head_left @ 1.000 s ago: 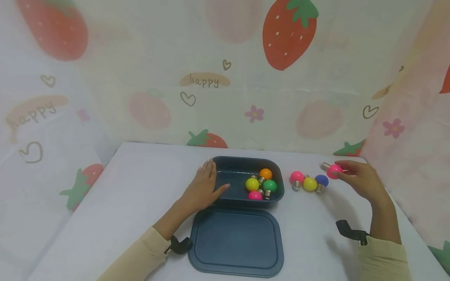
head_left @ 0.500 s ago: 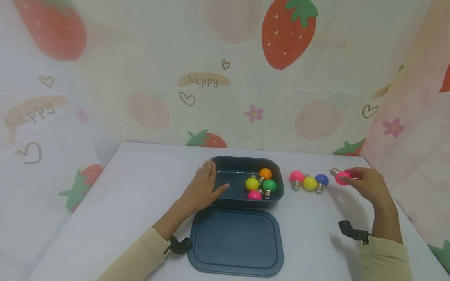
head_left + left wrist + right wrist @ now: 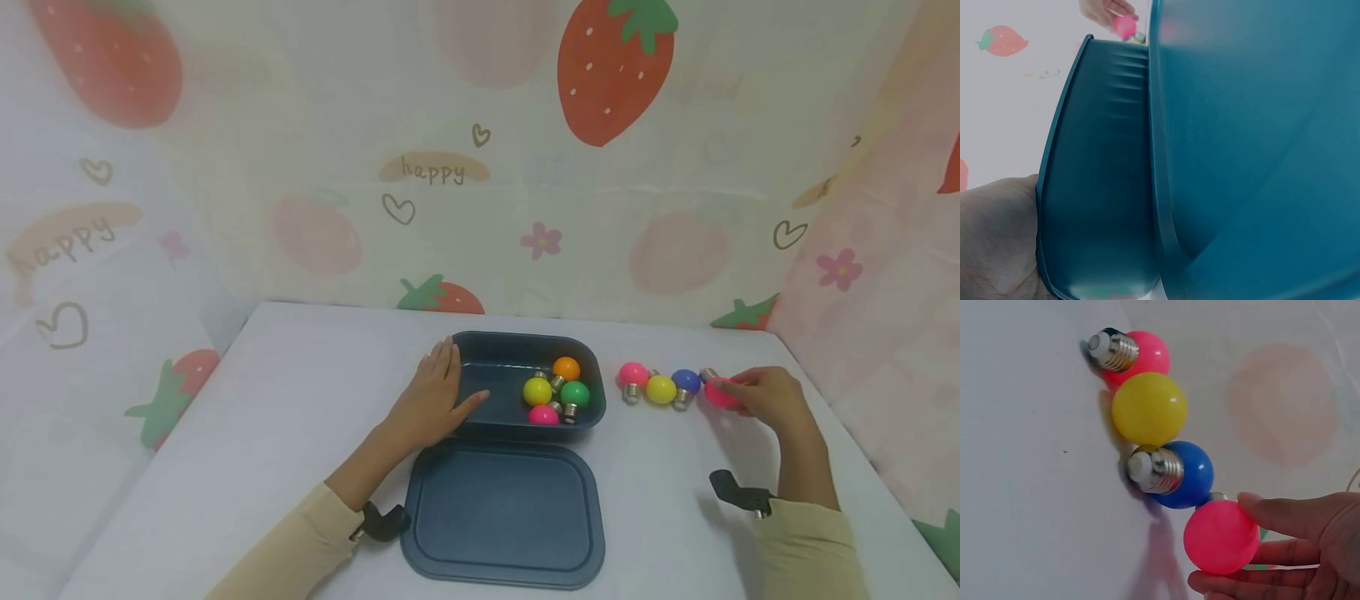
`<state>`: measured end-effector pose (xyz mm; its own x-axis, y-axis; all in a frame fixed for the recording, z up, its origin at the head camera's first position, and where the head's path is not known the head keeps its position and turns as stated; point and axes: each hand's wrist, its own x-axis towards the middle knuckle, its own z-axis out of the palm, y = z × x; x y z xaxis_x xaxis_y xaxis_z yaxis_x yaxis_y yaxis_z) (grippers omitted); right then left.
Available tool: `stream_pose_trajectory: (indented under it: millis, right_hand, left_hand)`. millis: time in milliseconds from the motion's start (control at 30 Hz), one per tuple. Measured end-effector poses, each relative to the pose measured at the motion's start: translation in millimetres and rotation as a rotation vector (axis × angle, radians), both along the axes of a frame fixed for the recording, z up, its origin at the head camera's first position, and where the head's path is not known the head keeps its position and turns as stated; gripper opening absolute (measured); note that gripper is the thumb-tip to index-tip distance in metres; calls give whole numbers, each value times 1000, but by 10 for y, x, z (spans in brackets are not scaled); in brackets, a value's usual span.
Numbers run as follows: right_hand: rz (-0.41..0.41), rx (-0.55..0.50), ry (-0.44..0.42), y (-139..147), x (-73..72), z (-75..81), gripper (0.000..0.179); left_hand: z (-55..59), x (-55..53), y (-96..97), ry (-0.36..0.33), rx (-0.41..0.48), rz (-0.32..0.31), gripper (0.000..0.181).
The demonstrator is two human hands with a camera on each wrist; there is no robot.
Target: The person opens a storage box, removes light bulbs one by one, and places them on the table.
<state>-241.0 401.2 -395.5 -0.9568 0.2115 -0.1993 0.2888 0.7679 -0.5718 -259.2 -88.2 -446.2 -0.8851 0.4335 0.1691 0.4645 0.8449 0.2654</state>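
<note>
A pink bulb (image 3: 1220, 539) is pinched by the right hand (image 3: 772, 397), placement beside the blue bulb (image 3: 1199, 474) leftward apparently wanting release, the left hand (image 3: 426, 403) straight-fingered.

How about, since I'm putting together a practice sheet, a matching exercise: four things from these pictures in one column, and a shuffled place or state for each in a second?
Column one
1. Orange bulb
2. Lid
3. Right hand
4. Blue bulb

Column two
A. Holding a pink bulb
B. On the near side of the container
C. Outside the container, beside a yellow bulb
D. Inside the container

Pairs: 1-D, 2-B, 3-A, 4-C
</note>
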Motion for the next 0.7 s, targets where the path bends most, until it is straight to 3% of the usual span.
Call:
stream_pose_trajectory:
  millis: [700]
  right_hand:
    - [-74, -37, -99, -97, -65, -119, 68]
  left_hand:
    - [5, -4, -2, -6, 0, -4, 94]
